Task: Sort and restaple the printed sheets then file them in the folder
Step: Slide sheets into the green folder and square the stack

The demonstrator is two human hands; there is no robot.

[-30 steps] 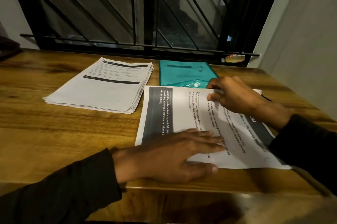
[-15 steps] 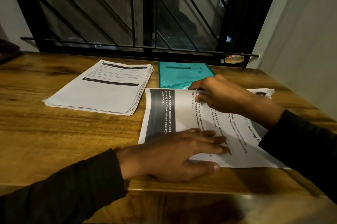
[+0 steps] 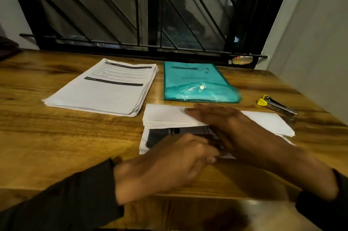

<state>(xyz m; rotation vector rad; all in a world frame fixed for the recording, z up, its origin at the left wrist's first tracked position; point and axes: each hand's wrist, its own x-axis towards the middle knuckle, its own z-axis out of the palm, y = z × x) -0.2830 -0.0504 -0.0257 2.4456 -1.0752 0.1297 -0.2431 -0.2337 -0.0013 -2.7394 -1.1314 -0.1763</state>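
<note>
The right hand (image 3: 227, 127) lies flat with straight fingers on the folded-over sheets (image 3: 169, 118) – long axis left to right – while the left hand (image 3: 169, 163) presses their near edge; the stapler (image 3: 276, 105) sits far right, nearer the right hand.

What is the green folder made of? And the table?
The green folder looks like thin, shiny plastic: it is see-through, crinkly at the flap, with a white snap button. The table looks like smooth wood, with brown grain streaks, though it could be a wood-look coating.
</note>
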